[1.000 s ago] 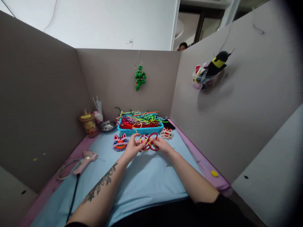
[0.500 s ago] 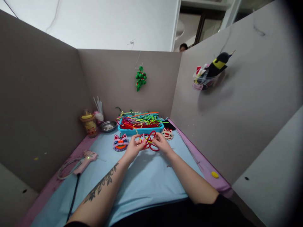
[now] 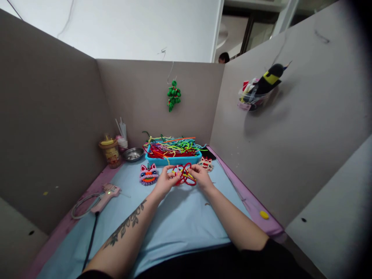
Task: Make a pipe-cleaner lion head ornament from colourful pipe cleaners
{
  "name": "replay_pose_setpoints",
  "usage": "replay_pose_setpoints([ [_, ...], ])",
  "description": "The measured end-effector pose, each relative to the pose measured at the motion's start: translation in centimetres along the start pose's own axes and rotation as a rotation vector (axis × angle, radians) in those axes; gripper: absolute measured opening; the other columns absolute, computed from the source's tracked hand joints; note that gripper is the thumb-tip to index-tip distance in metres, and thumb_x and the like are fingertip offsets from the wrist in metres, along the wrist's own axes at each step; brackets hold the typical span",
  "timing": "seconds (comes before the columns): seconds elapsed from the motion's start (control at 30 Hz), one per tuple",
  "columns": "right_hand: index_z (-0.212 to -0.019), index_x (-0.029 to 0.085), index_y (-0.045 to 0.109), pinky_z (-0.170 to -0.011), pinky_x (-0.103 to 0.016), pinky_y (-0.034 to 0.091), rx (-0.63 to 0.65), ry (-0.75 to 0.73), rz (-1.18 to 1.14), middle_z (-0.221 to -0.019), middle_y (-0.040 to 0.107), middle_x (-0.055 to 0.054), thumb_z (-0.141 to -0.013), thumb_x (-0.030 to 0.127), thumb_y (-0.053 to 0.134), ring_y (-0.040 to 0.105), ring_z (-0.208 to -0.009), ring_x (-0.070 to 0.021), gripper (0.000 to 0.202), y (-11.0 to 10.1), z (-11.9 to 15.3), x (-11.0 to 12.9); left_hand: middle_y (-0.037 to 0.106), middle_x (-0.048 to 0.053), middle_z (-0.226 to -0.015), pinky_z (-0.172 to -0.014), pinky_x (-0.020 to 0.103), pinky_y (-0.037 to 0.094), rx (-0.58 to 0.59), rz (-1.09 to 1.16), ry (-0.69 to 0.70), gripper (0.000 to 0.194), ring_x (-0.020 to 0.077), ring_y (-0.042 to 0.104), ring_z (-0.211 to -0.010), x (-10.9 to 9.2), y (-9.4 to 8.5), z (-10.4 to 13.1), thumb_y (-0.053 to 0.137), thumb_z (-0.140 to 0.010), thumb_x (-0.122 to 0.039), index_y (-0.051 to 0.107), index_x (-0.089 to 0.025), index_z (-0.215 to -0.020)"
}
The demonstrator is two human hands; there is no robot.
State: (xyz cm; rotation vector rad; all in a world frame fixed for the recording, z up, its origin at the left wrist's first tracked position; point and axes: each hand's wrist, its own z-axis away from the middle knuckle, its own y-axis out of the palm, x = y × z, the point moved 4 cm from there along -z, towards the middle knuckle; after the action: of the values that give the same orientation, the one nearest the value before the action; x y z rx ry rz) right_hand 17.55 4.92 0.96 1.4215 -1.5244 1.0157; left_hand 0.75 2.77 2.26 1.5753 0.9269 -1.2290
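Observation:
Red pipe cleaners (image 3: pixel 190 180) bent into loops, with some pink and yellow ones among them, are held up between my two hands over the blue cloth. My left hand (image 3: pixel 166 179) is closed on the pink and red part at the left. At the right, the fingers of my right hand (image 3: pixel 200 175) pinch a red loop. A pink and purple lion-head figure (image 3: pixel 148 174) lies just left of my left hand. Behind my right hand sits a cream and red lion-head figure (image 3: pixel 206 164), partly hidden.
Behind the hands stands a blue basket (image 3: pixel 174 160) heaped with colourful pipe cleaners. A pink glue gun (image 3: pixel 107 197), a metal bowl (image 3: pixel 133 154) and a lidded cup (image 3: pixel 111 152) are at left. A yellow piece (image 3: pixel 264 215) lies at right. Grey partitions enclose the table.
The red loops have tilted and shifted slightly between my fingers, and my right hand has moved a little. Both hands keep their hold.

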Motion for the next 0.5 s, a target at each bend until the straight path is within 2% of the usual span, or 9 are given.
replay_pose_setpoints([
  [0.13, -0.056, 0.018, 0.054, -0.064, -0.028, 0.038, 0.069, -0.091, 0.079, -0.064, 0.052, 0.0, -0.068, 0.044, 0.066, 0.047, -0.065, -0.0141, 0.031, 0.6, 0.3, 0.8, 0.064, 0.0, -0.071, -0.064, 0.03, 0.051, 0.007, 0.007, 0.013, 0.065, 0.0196, 0.068, -0.066, 0.2, -0.1, -0.1, 0.075, -0.062, -0.038, 0.036, -0.019, -0.111],
  [0.23, -0.054, 0.018, 0.055, -0.072, -0.03, 0.04, 0.075, -0.14, 0.142, -0.07, 0.055, -0.001, -0.069, 0.041, 0.065, 0.051, -0.073, -0.0164, 0.029, 0.6, 0.3, 1.0, 0.064, -0.001, -0.07, -0.064, 0.03, 0.051, 0.01, 0.008, 0.025, 0.065, 0.0186, 0.067, -0.065, 0.4, -0.2, -0.2, 0.075, -0.061, -0.037, 0.038, -0.018, -0.11],
  [0.33, -0.074, 0.019, 0.061, -0.07, -0.03, 0.042, 0.018, -0.098, 0.159, -0.077, 0.057, -0.002, -0.07, 0.037, 0.062, 0.052, -0.074, -0.0164, 0.018, 0.4, 0.1, 0.6, 0.063, -0.002, -0.067, -0.064, 0.029, 0.051, -0.035, 0.008, 0.039, 0.064, 0.0159, 0.066, -0.062, 0.5, -0.4, -0.4, 0.076, -0.06, -0.035, 0.039, -0.018, -0.109],
  [0.4, -0.093, 0.019, 0.058, -0.068, -0.029, 0.043, -0.081, -0.087, 0.172, -0.083, 0.056, -0.002, -0.07, 0.032, 0.061, 0.052, -0.073, -0.016, 0.027, 0.2, 0.2, 0.6, 0.062, -0.003, -0.065, -0.067, 0.031, 0.052, -0.067, 0.029, 0.043, 0.063, 0.0153, 0.066, -0.063, 0.5, -0.5, -0.5, 0.076, -0.061, -0.034, 0.038, -0.018, -0.108],
  [0.47, -0.1, 0.019, 0.054, -0.066, -0.028, 0.043, -0.159, -0.148, 0.217, -0.085, 0.054, -0.003, -0.07, 0.027, 0.059, 0.051, -0.073, -0.0156, 0.031, 0.1, 0.7, 1.3, 0.062, -0.004, -0.065, -0.07, 0.034, 0.052, -0.089, 0.055, 0.045, 0.063, 0.0158, 0.066, -0.065, 0.3, -0.6, -0.5, 0.076, -0.061, -0.034, 0.037, -0.019, -0.108],
  [0.5, -0.099, 0.019, 0.054, -0.066, -0.028, 0.044, -0.157, -0.207, 0.251, -0.085, 0.053, -0.003, -0.07, 0.023, 0.058, 0.051, -0.073, -0.0155, 0.029, 0.3, 1.1, 1.9, 0.062, -0.004, -0.065, -0.071, 0.034, 0.052, -0.1, 0.063, 0.044, 0.064, 0.016, 0.066, -0.065, 0.3, -0.6, -0.5, 0.077, -0.06, -0.034, 0.037, -0.019, -0.108],
])
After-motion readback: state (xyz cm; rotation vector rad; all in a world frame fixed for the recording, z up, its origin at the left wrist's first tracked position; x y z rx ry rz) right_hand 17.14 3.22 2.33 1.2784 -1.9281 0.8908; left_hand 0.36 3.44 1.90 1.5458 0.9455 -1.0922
